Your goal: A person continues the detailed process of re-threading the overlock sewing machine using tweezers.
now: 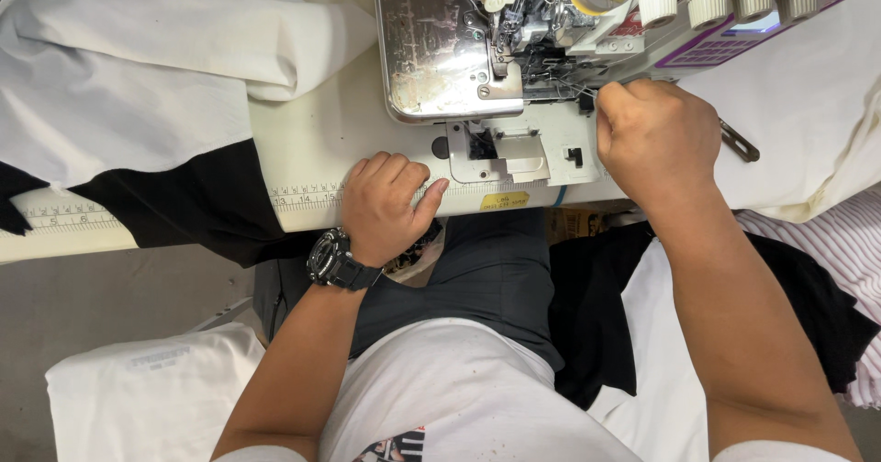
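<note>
While the person sits square to the overlock sewing machine, the right hand is curled into a loose fist at the needle area, fingertips pinched toward thin threads running leftward and up into the machine; whether they actually grip a thread cannot be told. This hand is much the nearer to the threads. The left hand, with a black wristwatch, rests half-closed and holding nothing on the cream table edge beside the printed ruler strip. White fabric and black fabric lie to the left.
</note>
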